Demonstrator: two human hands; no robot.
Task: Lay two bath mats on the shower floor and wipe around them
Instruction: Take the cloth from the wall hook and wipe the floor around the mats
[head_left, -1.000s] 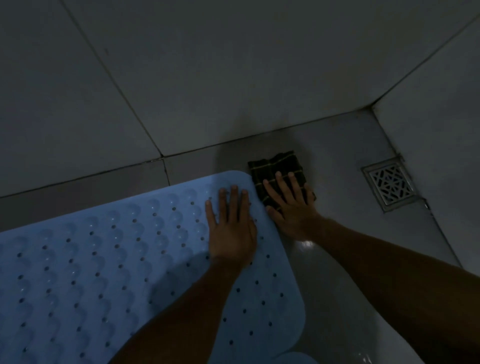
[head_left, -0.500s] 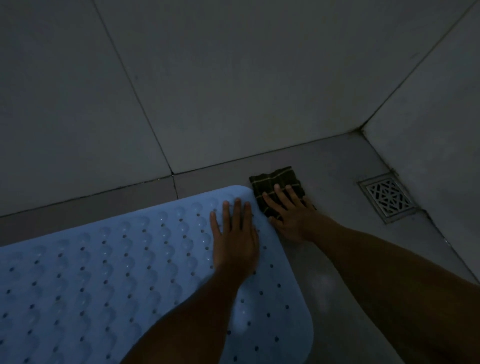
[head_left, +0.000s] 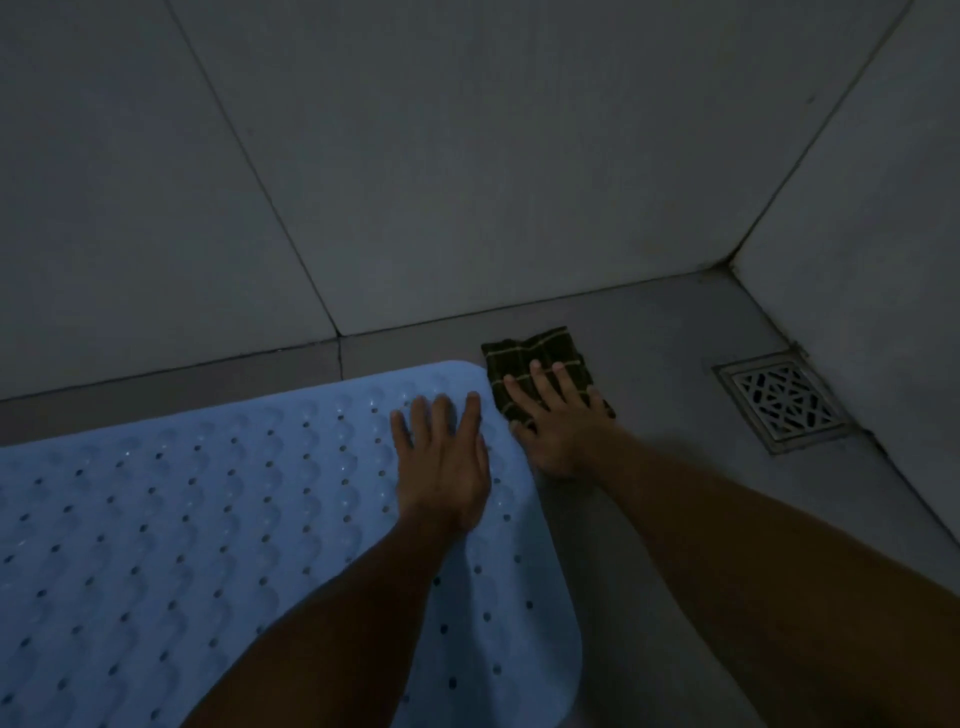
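Note:
A light blue bath mat (head_left: 182, 519) with rows of small holes lies flat on the grey shower floor, filling the lower left. My left hand (head_left: 441, 462) presses flat on the mat near its far right corner, fingers straight. Just right of that corner lies a dark checked cloth (head_left: 535, 353), folded, on the floor. My right hand (head_left: 558, 421) rests flat on the near part of the cloth, fingers spread and straight. Only one mat is in view.
A square metal floor drain (head_left: 784, 402) sits in the right corner. Tiled walls (head_left: 467, 156) rise behind and to the right (head_left: 883, 260). A strip of bare floor (head_left: 675, 322) runs between the mat, the cloth and the walls.
The view has tilted up, so mat, hands and drain sit lower in frame. My right hand and the cloth have shifted slightly along the floor beside the mat's corner; my left hand stays pressed.

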